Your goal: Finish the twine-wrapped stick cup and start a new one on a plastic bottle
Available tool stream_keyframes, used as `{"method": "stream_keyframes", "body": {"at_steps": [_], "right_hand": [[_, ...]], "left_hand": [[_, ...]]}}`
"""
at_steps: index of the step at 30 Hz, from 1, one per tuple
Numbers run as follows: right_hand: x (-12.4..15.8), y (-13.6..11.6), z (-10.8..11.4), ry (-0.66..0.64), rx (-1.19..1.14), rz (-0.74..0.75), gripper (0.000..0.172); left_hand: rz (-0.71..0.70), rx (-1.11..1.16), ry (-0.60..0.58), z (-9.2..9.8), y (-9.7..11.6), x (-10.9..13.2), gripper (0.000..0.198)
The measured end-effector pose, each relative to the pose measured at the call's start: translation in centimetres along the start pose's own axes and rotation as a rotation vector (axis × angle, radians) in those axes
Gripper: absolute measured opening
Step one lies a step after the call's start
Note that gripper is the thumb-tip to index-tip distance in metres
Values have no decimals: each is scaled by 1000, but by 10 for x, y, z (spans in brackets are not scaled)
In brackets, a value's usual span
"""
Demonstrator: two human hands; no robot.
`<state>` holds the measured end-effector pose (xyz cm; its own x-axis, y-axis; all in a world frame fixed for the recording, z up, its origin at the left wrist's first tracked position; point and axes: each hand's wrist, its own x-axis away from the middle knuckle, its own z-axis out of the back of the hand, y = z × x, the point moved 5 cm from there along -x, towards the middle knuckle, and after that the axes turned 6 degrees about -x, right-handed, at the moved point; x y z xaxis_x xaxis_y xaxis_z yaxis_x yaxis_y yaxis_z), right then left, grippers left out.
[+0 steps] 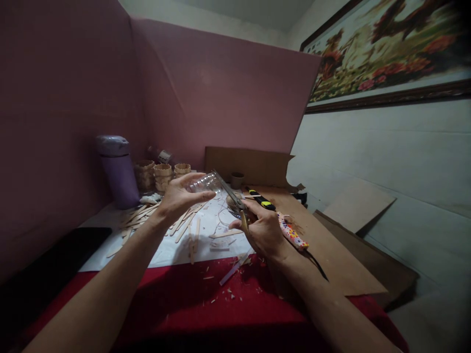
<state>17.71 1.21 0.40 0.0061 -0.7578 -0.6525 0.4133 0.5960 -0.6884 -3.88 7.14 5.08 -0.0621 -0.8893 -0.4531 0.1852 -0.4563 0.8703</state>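
- Head view: left hand [180,196] is raised above the table [206,304], palm turned toward the camera. Its grip curls around a clear plastic piece [206,182], thumb on the near side and fingers along the top.
- The clear plastic piece sits in the air between the two hands, clear of the table. Held this high, its open edge probably faces the blades.
- Right hand [263,230] has its grip closed through the handles of the scissors [230,193]. The blades point up and left and meet the clear plastic piece at its right edge. I cannot tell whether the blades are parted or closed.
- Both forearms come in from the lower edge of the frame, with the right wrist low over the cardboard sheet [331,255].
- Under the hands lies a white sheet [172,252] with loose wooden sticks [184,225] scattered on it. Small chips lie on the red cloth nearer the camera.
- Behind the left hand stand a purple flask [117,169] and three small stick baskets [163,175], well apart from the work.
- Just beside the right hand are a yellow-and-black knife [261,199] and a spotted tool [292,234]. A small cup [237,179] stands farther back.
- A dark flat slab [55,260] lies at the far left.
- Nothing stands between the hands. The sticks crowd the table directly below them.
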Motion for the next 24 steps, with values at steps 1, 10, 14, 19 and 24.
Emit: {"method": "stream_keyframes", "body": {"at_steps": [1,10,14,19,24], "right_hand": [[0,-2,0,-4,49,19,31],[-2,-2,2,54,-1,-8,38],[-2,0,4,111,-6,-18,43],[0,15,-4,99,-210,-138,52],[-2,23,-14,50,-568,-213,55]], "left_hand": [[12,5,-5,0,0,0,65],[30,13,-23,-4,2,2,65],[23,-5,-25,-5,1,2,66],[42,183,-70,-19,-6,7,62],[72,501,-262,-55,-13,24,60]]}}
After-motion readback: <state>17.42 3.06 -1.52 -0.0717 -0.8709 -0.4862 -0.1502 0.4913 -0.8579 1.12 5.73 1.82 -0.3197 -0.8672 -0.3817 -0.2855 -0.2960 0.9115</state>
